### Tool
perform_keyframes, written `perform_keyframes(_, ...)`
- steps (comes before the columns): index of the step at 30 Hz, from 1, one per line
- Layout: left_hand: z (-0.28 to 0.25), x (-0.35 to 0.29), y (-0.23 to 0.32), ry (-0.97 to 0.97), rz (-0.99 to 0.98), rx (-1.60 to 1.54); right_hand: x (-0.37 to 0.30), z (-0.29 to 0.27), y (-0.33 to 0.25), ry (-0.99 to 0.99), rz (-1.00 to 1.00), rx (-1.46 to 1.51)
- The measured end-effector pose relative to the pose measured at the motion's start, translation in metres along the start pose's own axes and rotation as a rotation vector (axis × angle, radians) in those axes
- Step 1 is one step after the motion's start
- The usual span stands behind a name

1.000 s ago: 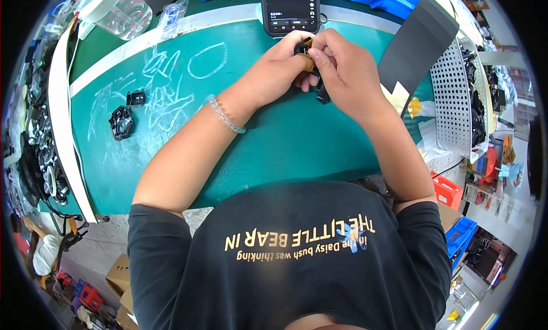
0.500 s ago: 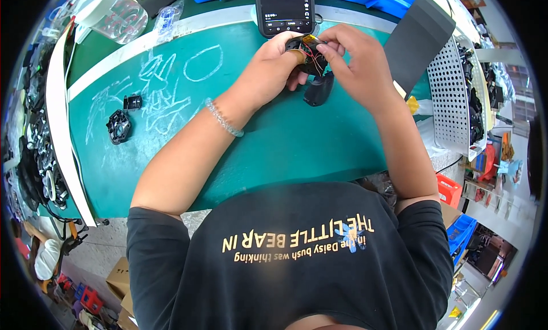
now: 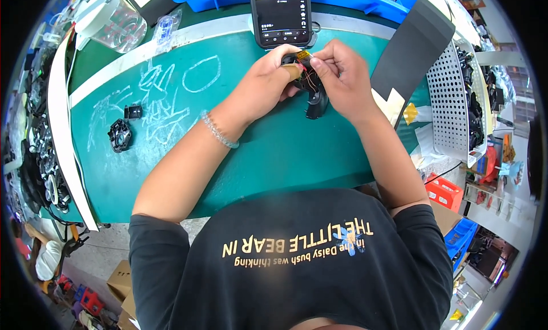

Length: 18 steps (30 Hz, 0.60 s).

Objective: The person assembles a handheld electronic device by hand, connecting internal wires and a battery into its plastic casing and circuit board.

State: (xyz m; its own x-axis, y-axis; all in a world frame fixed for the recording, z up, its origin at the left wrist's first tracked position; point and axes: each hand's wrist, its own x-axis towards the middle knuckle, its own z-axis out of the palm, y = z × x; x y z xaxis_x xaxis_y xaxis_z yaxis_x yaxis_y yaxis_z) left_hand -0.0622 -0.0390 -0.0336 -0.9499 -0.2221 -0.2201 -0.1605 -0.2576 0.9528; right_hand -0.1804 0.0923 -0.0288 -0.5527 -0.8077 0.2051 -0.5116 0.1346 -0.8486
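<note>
My left hand [image 3: 273, 79] is closed round a black plastic housing [image 3: 313, 94], its thumb pressed on the inside. Thin red and light wires [image 3: 310, 74] run across the open side of this housing, and a yellow-taped piece [image 3: 303, 55] lies at its top. The lower part of the housing hangs down like a short handle, over the green mat. My right hand [image 3: 341, 73] pinches thumb and finger at the right end of the yellow-taped piece; what sits between those fingertips is hidden.
A phone [image 3: 281, 19] stands just beyond my hands, before a blue bin [image 3: 357, 9]. On the green mat [image 3: 171, 176] lie a round black part [image 3: 120, 135] and a small black block [image 3: 133, 111]. A clear jug [image 3: 114, 21], grey board [image 3: 414, 50] and white perforated basket [image 3: 451, 96] stand around.
The housing has turned, so its handle-like part points more straight down. My right fingers have shifted left to the yellow-taped piece. My left grip stays on the housing.
</note>
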Motion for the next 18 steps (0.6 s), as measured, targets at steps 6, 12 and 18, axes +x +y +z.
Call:
perform_keyframes(6,0.002,0.001,-0.001,-0.011,0.0,-0.052,-0.002,0.005,-0.003,0.128,-0.115,0.065)
perform_keyframes(12,0.004,0.0,0.0,-0.005,0.026,-0.146,-0.005,0.004,-0.01,0.183,-0.242,-0.046)
perform_keyframes(18,0.006,0.001,-0.001,0.019,0.055,-0.16,-0.004,0.004,-0.009,0.155,-0.243,-0.047)
